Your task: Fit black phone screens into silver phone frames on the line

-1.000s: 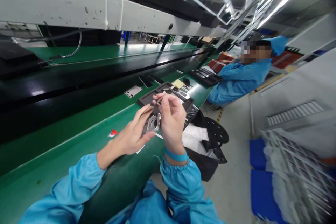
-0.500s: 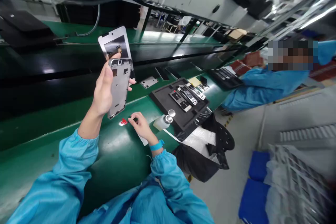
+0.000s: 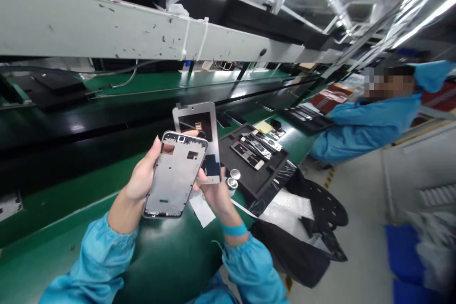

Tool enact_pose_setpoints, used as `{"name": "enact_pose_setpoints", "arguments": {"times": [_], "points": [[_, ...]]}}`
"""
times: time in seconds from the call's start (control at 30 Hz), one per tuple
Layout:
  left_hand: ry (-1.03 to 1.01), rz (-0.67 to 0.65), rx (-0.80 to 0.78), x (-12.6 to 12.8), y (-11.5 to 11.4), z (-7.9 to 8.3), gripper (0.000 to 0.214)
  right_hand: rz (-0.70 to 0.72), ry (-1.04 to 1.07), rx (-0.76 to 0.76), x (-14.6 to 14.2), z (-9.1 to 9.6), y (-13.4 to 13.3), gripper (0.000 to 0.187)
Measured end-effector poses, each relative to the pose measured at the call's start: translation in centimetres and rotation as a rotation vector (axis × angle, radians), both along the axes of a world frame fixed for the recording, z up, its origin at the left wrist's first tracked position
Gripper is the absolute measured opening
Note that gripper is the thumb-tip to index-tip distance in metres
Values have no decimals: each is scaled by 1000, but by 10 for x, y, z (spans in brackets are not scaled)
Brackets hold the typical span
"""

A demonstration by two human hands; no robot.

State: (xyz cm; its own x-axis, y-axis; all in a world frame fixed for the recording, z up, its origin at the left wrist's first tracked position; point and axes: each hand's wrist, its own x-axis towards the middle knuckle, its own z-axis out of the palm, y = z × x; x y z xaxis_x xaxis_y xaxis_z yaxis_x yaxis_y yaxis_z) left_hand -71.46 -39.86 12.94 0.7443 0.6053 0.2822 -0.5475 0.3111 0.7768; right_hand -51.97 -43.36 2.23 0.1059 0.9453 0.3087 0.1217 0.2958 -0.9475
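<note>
My left hand is closed around a silver phone mid-frame, held tilted above the green bench edge with its inner side facing me. Just behind it stands a white display panel with a dark back. My right hand sits under that panel, and its fingers pinch the panel's lower end. The two parts overlap, the frame in front. Both my sleeves are blue, and a blue band circles my right wrist.
A black tray with several phone parts lies just right of my hands, with a small capped bottle beside it. White paper lies on the green bench. A black bag hangs below. A co-worker's blue sleeve is at the right.
My left hand has lowered the frame and panel from up high toward my chest. My right hand left the red item on the bench and came up under the panel.
</note>
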Motion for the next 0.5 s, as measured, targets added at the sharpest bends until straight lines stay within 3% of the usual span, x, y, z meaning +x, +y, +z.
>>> {"name": "enact_pose_setpoints", "arguments": {"times": [0.07, 0.13, 0.2, 0.33, 0.5], "points": [[15, -44, 1, 5, -9, 2, 92, 164, 127, -27, 10, 34, -15, 83], [18, -51, -2, 11, -17, 2, 90, 284, 170, -49, 14, 60, -30, 63], [-4, 6, -9, 17, -25, 2, 88, 294, 182, -41, 13, 74, -41, 50], [-61, 116, 6, 21, -40, 7, 89, 86, 196, 47, 15, 63, -60, 58], [-115, 91, -1, 21, -53, 16, 79, -29, 60, 140, 37, 38, -85, 86]]}}
